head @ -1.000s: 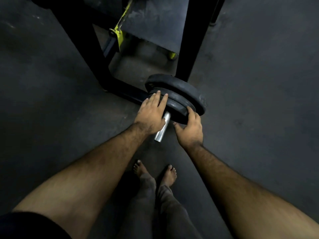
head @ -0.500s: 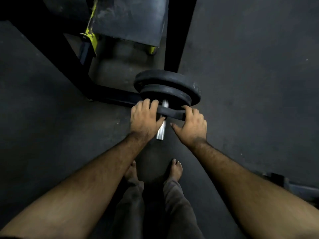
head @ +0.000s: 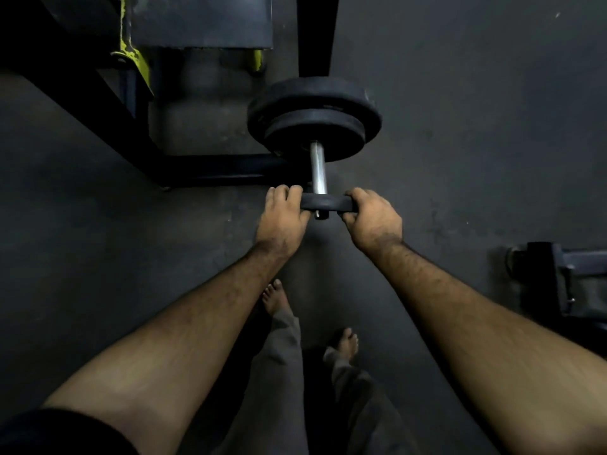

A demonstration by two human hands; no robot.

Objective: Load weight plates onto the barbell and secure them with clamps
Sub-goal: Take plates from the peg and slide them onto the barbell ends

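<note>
I grip a small black plate (head: 326,203) from both sides, seen edge-on. My left hand (head: 283,221) is curled round its left rim, fingers over the top and thumb underneath; my right hand (head: 374,220) is curled round its right rim the same way. The plate sits on the near end of the barbell's bare steel sleeve (head: 318,167), with just the tip of the sleeve poking out towards me below the plate.

Farther along the sleeve, well apart from the plate I hold, two bigger black plates are stacked against each other: a medium plate (head: 315,134) facing me and a larger plate (head: 315,93) behind it. A stretch of shiny steel shows between them and my plate.

The dark frame of a rack (head: 210,167) runs along the floor (head: 460,126) to the left of the plates, with an upright post behind them and yellow-painted fittings (head: 129,57) at upper left. Another dark piece of gym equipment (head: 565,277) sits at the right edge. My bare feet (head: 276,297) stand on the dark floor below my arms.
</note>
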